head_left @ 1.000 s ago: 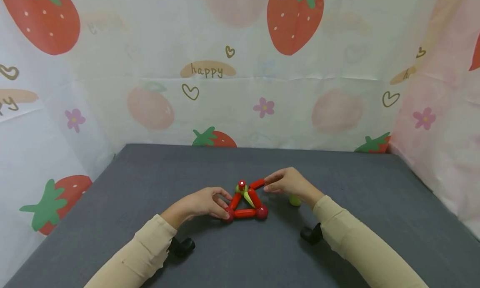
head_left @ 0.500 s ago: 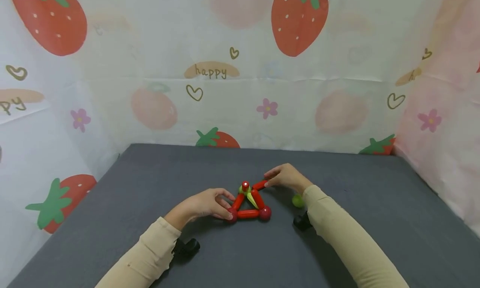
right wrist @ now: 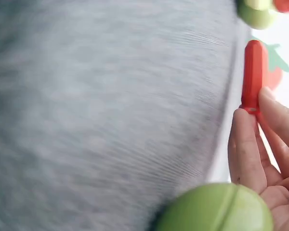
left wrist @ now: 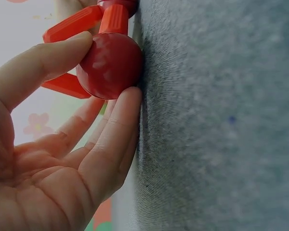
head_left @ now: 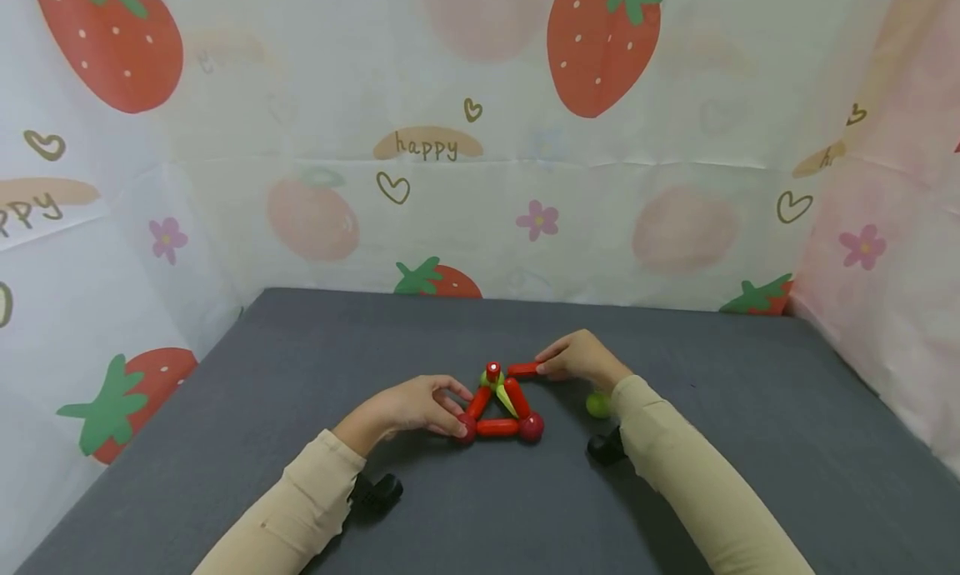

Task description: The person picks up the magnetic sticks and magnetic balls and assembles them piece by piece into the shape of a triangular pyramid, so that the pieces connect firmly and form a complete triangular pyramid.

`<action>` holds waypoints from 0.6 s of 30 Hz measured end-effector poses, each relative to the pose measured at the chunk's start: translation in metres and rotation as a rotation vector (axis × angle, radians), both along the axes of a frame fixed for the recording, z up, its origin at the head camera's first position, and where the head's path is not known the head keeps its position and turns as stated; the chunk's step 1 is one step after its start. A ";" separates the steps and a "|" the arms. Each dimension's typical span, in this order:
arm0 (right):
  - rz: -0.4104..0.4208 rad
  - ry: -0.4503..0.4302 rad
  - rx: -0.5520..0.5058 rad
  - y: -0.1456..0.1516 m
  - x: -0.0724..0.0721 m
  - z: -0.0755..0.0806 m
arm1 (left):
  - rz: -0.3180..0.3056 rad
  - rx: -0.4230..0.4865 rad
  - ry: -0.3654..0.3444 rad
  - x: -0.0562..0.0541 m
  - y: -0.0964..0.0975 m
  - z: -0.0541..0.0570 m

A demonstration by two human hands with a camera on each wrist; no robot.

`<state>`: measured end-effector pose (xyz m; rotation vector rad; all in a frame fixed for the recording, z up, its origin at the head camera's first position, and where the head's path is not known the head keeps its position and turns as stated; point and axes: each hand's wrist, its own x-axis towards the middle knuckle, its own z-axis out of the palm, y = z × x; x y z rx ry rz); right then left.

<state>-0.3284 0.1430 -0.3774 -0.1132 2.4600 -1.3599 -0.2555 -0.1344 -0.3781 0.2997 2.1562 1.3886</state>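
Note:
My left hand [head_left: 415,407] pinches a dark red ball [left wrist: 111,65] between thumb and fingers, low against the table. That ball is the near-left corner of a triangle of red rods; another dark red ball [head_left: 531,427] forms the near-right corner, joined by a red rod [head_left: 498,427]. At the far corner sits a green ball [head_left: 486,380], with a red rod [head_left: 492,368] standing up from it and a yellow-green rod [head_left: 505,398] inside the triangle. My right hand [head_left: 583,360] pinches one end of a loose red rod [right wrist: 254,72], whose other end points toward the far green ball, a small gap between them.
A separate green ball [head_left: 597,405] lies on the dark grey table [head_left: 480,508], below the right wrist. Black wrist-camera parts [head_left: 606,447] hang under both forearms. A strawberry-printed cloth [head_left: 450,67] rises behind the table and along its sides.
The rod in my right hand has turned from slanting to nearly level, and the fingers now pinch its outer end. My left hand stays on its ball. The head view has shifted slightly.

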 end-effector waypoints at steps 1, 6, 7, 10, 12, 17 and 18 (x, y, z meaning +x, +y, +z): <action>-0.014 -0.013 -0.037 0.002 0.000 0.001 | 0.004 0.000 -0.002 -0.001 0.001 0.000; -0.061 -0.041 -0.157 0.010 0.004 0.008 | 0.022 0.016 -0.008 -0.007 0.004 -0.001; -0.069 -0.048 -0.179 0.012 0.005 0.009 | 0.024 0.016 -0.009 -0.008 0.005 -0.002; -0.090 -0.056 -0.224 0.015 0.010 0.014 | 0.026 0.001 0.008 -0.010 0.006 -0.002; -0.092 -0.052 -0.235 0.016 0.013 0.017 | 0.027 -0.024 0.034 -0.011 0.006 0.000; -0.088 -0.054 -0.247 0.020 0.024 0.024 | 0.104 -0.037 0.146 -0.011 0.008 0.010; -0.081 -0.056 -0.254 0.020 0.027 0.026 | 0.132 -0.021 0.168 -0.011 0.009 0.013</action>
